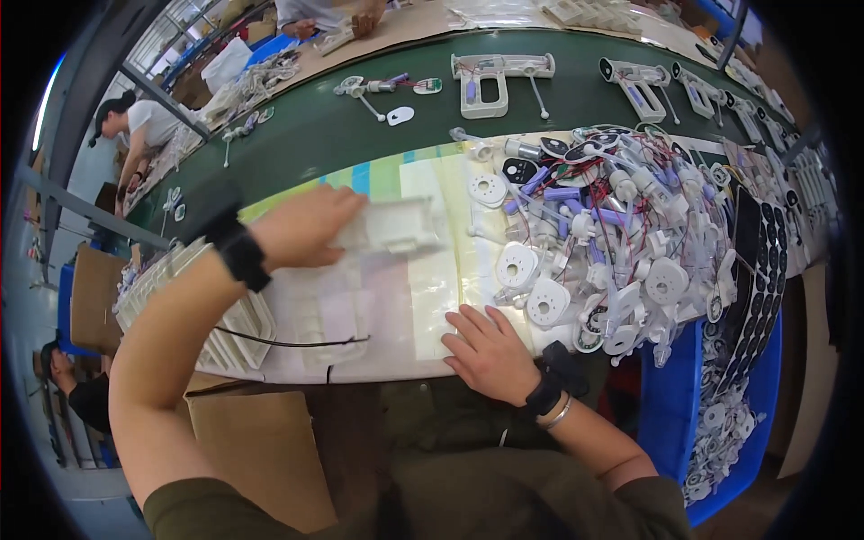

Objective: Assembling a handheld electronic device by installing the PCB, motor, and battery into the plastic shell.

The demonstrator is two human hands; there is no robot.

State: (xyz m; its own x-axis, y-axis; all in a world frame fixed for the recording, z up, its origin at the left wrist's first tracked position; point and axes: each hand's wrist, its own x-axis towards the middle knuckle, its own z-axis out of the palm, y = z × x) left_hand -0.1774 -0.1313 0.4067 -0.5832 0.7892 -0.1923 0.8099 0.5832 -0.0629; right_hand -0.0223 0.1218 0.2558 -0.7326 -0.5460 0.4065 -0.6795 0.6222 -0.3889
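Observation:
My left hand (310,225) is closed on the end of a white plastic housing (400,227), smeared by motion, over the work mat. My right hand (490,354) lies with fingers spread at the table's near edge, holding nothing. Just beyond its fingers spreads a big heap of small assemblies (594,216): motors, red wires, purple cylinders, clear tubing and round white plates. Under my left forearm stands a row of white plastic housings (243,328), partly hidden by the arm. A thin black cord (297,343) runs out from them across the mat.
A green conveyor belt (315,117) crosses beyond the table, carrying handled white housings (481,108) and loose wired parts (378,85). At right, a blue bin (666,396) holds more parts, beside a sheet of black pads (765,279). A cardboard box (261,450) stands lower left. Other people work across the belt.

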